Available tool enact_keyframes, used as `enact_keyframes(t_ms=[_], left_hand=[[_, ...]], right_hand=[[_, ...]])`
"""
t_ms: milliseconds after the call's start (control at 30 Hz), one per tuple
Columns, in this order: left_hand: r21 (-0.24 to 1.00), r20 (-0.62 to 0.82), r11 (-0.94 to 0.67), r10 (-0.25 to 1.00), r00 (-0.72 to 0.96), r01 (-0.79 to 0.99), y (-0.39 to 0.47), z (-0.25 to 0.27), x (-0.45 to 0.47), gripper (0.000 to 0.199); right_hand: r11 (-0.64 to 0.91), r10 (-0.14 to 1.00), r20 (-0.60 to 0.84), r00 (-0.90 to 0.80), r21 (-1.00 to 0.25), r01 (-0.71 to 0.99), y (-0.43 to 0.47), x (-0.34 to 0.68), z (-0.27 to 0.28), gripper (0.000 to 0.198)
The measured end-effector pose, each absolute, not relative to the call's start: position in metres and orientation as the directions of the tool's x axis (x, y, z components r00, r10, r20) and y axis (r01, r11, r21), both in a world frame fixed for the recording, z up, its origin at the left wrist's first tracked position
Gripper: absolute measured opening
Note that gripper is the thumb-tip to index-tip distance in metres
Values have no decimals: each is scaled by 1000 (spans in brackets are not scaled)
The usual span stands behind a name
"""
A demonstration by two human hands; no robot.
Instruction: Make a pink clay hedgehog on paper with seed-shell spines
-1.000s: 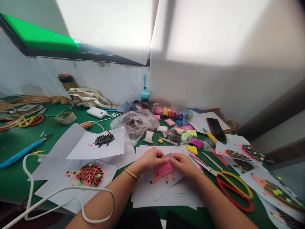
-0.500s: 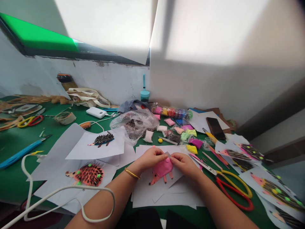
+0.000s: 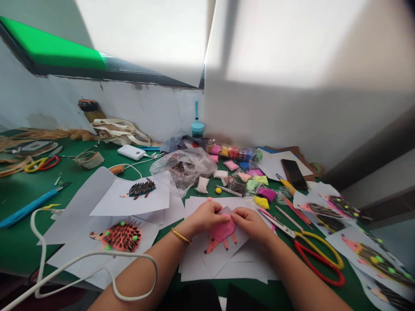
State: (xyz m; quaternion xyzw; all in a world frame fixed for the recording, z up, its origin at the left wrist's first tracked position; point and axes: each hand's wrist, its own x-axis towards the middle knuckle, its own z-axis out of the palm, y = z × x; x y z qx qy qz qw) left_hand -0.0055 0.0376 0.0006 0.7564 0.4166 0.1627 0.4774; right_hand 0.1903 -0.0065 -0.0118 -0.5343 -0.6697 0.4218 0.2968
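A flat pink clay hedgehog (image 3: 223,232) with a pointed snout and small dark-tipped legs lies on white paper (image 3: 194,268) in front of me. My left hand (image 3: 207,217) is closed at its upper left edge, thumb resting on the clay. At the upper right edge my right hand (image 3: 249,223) pinches the clay between thumb and fingers. Both hands hide part of the top edge, where a small greyish paper corner shows between them. A small pink clay ball (image 3: 209,199) sits just beyond my left hand.
Large scissors (image 3: 316,255) lie right of my right arm, near several finished hedgehog pictures (image 3: 372,257). A bag of sunflower seeds (image 3: 183,168) and several clay packets (image 3: 259,185) are behind. Left are a seed-covered hedgehog (image 3: 121,236), a white cable (image 3: 81,259) and a blue craft knife (image 3: 32,208).
My left hand's fingers and thumb have shifted slightly along the top edge of the clay. The right hand stays almost in place, and the view has moved very little.
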Motion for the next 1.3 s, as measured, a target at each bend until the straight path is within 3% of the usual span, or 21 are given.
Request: enact_keyframes(t_ms=[167, 467, 800, 1133, 1300], left_hand=[[893, -145, -166, 773, 617, 417, 38, 2, -8, 41], [896, -165, -145, 767, 620, 419, 41, 0, -9, 42], [871, -228, -152, 717, 658, 467, 42, 3, -14, 39], [879, -196, -179, 711, 676, 442, 43, 0, -14, 36], [891, -179, -174, 714, 677, 419, 43, 0, -13, 33]], right_hand=[[44, 975, -56, -213, -898, 437, -6, 193, -9, 32], [38, 948, -97, -303, -911, 410, -7, 193, -11, 38], [-105, 901, -187, -392, -969, 222, -8, 191, -6, 39], [48, 948, -80, -309, -922, 385, -7, 192, -9, 35], [40, 953, -73, -293, -931, 363, -7, 191, -12, 30]])
